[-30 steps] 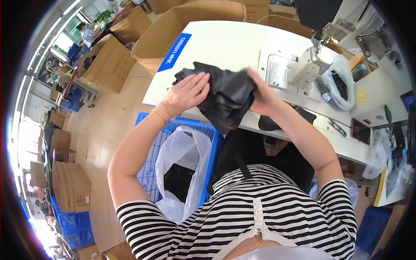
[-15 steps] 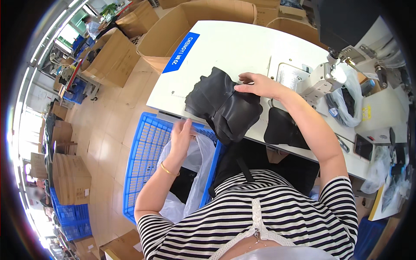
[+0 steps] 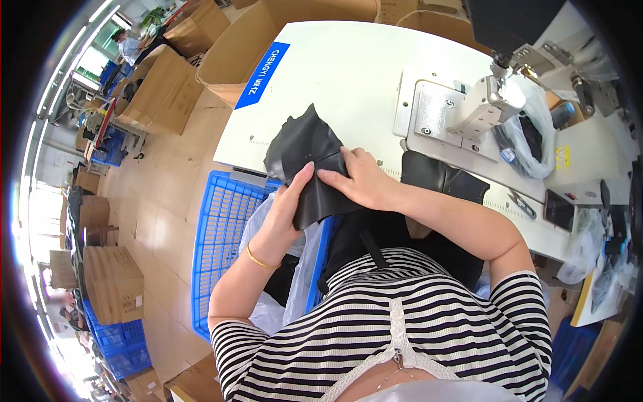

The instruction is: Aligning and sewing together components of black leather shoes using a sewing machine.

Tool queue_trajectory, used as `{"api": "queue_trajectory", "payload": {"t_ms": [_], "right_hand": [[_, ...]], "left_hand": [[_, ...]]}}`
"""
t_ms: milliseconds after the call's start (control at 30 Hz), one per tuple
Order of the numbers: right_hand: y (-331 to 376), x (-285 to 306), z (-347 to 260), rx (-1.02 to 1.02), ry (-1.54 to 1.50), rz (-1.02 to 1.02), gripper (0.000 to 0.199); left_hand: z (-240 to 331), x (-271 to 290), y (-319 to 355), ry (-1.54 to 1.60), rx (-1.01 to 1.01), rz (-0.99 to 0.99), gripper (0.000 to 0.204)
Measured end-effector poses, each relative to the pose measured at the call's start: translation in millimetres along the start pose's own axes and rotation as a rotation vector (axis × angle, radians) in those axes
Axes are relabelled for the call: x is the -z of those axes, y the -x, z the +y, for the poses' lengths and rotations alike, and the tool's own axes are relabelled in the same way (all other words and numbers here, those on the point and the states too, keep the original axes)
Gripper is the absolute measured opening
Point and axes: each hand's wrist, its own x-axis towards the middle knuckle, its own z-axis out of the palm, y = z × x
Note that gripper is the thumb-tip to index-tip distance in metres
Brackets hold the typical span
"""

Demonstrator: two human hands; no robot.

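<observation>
Between my two hands is a stack or folded bundle of black, smooth, leather-like pieces [image 3: 301, 144], at the near edge of the white table. My left hand [image 3: 287, 204] grips its near left side, thumb on top and fingers hidden beneath. From the right, my right hand [image 3: 365, 179] closes on the same bundle, its thumb pressed on the upper face close to the other thumb. Another black leather-like piece [image 3: 435, 175] lies to the right, partly behind my right forearm. How many layers I hold cannot be made out.
A sewing machine [image 3: 485, 107] stands on the white table [image 3: 348, 74], right of my hands. Below my left arm sits a blue basket [image 3: 224, 228] with a plastic liner. Small snips [image 3: 522, 204] and a phone [image 3: 558, 218] lie at the right. Large cardboard boxes [image 3: 234, 53] stand beyond the table.
My left hand has risen from the basket's edge to the black pieces. My right hand has come nearer and now grips them too. The bundle has shifted left and been gathered up.
</observation>
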Motion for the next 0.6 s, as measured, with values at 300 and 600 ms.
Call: {"api": "queue_trajectory", "payload": {"t_ms": [300, 600], "right_hand": [[32.9, -16.3, 7.7, -0.005, -0.415, 0.177, 0.067], [110.8, 4.4, 4.2, 0.152, -0.819, 0.197, 0.062]], "left_hand": [[-18.1, 5.5, 15.0, -0.282, -0.278, 0.128, 0.052], [-1.2, -5.4, 24.7, -0.160, -0.364, -0.208, 0.067]]}}
